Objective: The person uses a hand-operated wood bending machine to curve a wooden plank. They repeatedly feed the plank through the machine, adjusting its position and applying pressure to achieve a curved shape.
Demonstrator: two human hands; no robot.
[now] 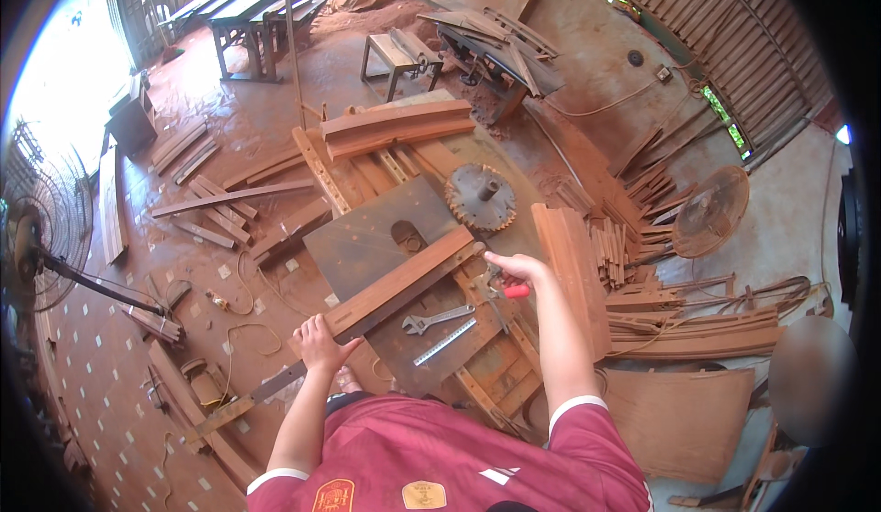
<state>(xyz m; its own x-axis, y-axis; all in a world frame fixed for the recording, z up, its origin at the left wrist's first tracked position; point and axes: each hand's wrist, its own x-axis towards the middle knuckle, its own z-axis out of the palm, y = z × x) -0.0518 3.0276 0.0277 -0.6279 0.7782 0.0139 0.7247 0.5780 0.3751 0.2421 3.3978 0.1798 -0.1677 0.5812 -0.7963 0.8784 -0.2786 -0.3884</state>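
A long wooden strip (404, 278) lies slantwise across the saw table, along a dark metal bar (275, 384). My left hand (319, 345) is closed over the strip's near left end, thumb toward the bar. At the far right end, my right hand (514, 272) is closed around a small metal clamp with a red handle (517, 292); its fingertips are partly hidden. Below the strip lie an adjustable wrench (439, 318) and a white steel ruler (445, 342). A toothed circular saw blade (480, 197) rests flat beyond the strip, near the opening in the dark table plate (344, 246).
Thick wooden pieces lie at the table's far side (396, 128) and right side (571, 278). Scrap wood (633, 237) is heaped at the right, near a large round disc (711, 211). A fan (41, 237) stands at the left. Loose boards and cables cover the floor.
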